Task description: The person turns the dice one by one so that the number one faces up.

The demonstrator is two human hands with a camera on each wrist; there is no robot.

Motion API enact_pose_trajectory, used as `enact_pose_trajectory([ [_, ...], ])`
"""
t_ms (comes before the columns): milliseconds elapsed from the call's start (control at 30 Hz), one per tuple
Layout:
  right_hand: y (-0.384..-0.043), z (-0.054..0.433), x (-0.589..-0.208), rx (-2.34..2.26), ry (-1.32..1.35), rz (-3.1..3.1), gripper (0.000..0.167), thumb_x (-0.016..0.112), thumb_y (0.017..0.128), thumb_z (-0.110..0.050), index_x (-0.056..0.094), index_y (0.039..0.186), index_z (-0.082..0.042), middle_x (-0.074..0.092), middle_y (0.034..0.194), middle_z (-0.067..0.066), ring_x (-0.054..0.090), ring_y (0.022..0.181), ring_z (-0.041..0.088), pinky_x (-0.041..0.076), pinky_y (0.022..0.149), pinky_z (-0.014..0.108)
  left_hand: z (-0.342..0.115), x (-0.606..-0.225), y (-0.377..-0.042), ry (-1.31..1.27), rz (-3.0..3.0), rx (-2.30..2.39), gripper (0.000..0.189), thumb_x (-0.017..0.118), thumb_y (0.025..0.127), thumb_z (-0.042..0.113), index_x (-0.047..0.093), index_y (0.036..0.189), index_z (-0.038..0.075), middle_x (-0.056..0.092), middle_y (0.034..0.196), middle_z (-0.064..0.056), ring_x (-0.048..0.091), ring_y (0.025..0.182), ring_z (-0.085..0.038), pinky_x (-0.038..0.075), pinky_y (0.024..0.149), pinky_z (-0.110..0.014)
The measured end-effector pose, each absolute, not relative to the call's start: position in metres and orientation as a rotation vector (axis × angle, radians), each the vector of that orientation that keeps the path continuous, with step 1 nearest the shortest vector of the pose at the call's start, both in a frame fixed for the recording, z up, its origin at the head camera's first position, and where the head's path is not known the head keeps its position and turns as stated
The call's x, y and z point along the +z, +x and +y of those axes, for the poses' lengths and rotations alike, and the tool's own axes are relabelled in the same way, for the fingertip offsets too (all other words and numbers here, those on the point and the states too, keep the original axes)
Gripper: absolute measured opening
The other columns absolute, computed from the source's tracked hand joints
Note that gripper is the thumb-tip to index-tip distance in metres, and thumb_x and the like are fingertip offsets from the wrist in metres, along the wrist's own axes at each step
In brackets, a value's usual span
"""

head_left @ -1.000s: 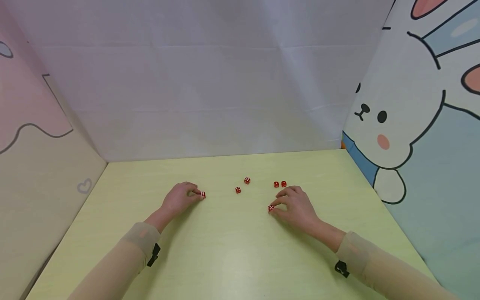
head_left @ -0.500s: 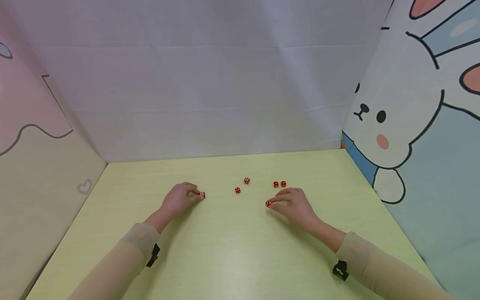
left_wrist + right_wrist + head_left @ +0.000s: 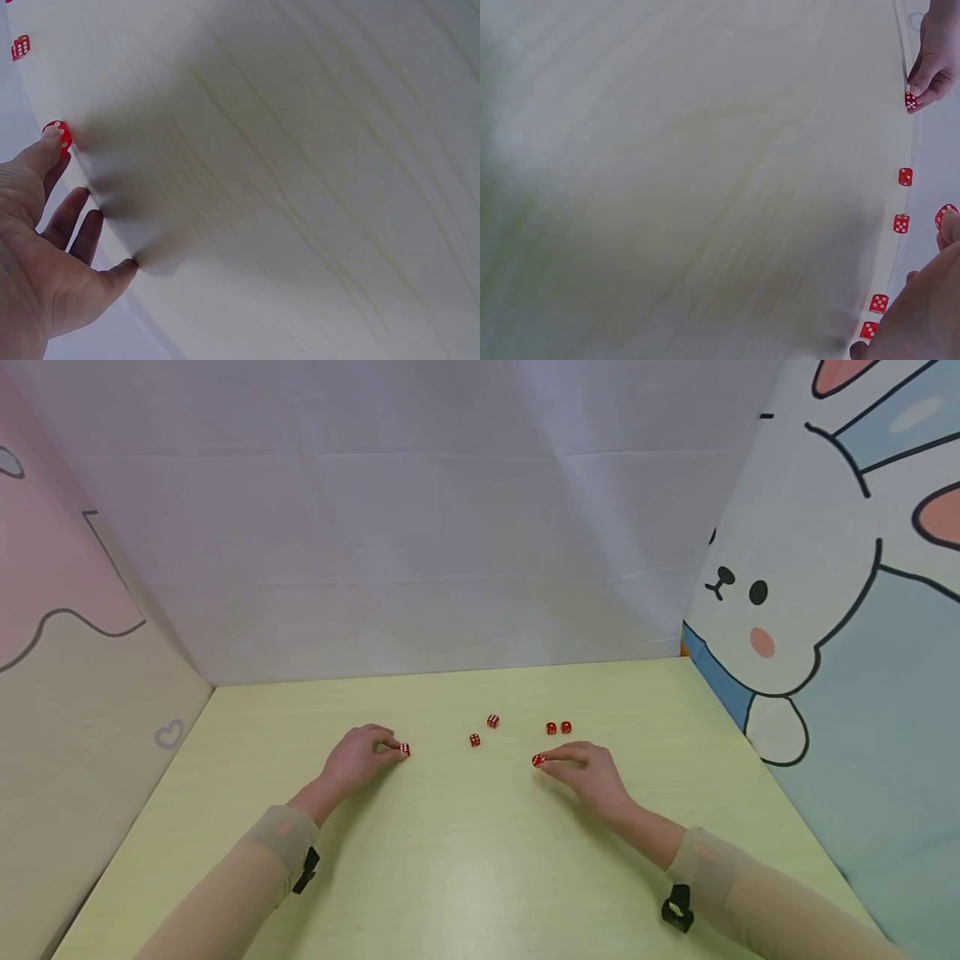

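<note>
My left hand pinches a red die with white dots between thumb and finger, at the left of the table. In the left wrist view the other fingers of that hand touch the tabletop. A second red die is pinched by the fingertips of my right hand; in the right wrist view this die appears lifted off the surface. Between the hands lie two loose dice, one nearer and one farther back. Just beyond the right hand, two more dice sit side by side.
The pale yellow-green table meets a white cloth wall at the back. A printed panel with a rabbit stands along the right edge, and a pink and cream panel along the left.
My right hand has lifted its die a little and shifted it slightly away from me, turning it. The left hand and the loose dice have stayed in place.
</note>
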State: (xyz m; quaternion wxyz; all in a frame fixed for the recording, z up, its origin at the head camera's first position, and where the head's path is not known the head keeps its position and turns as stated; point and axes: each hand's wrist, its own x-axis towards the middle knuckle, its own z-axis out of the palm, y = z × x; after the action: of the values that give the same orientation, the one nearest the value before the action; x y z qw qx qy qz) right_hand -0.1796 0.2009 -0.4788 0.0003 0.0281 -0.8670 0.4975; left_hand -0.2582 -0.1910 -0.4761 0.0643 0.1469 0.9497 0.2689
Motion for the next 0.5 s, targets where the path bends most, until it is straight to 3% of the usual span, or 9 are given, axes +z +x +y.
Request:
enact_pose_trajectory([
  [233,-0.176,0.198,-0.488,1.418,0.029,-2.805,0.022,0.083,0.088,-0.03,0.083,0.106,-0.017,0.063,0.13,0.008,0.033,0.135,0.035,0.027,0.111,0.054,-0.191,-0.475,-0.259,0.446,2.866,0.811,0.022,0.074,0.097,0.028,0.077,0.106,0.008,0.062,0.136,-0.02,0.053,0.13,-0.044,0.042,0.109,-0.058],
  [500,-0.171,0.195,-0.493,1.328,0.084,-2.843,0.017,0.085,0.085,-0.033,0.084,0.101,-0.026,0.063,0.124,0.002,0.032,0.135,0.033,0.031,0.111,0.054,-0.19,-0.474,-0.258,0.446,2.873,0.8,0.021,0.073,0.097,0.028,0.077,0.105,0.009,0.061,0.137,-0.021,0.052,0.13,-0.045,0.042,0.109,-0.058],
])
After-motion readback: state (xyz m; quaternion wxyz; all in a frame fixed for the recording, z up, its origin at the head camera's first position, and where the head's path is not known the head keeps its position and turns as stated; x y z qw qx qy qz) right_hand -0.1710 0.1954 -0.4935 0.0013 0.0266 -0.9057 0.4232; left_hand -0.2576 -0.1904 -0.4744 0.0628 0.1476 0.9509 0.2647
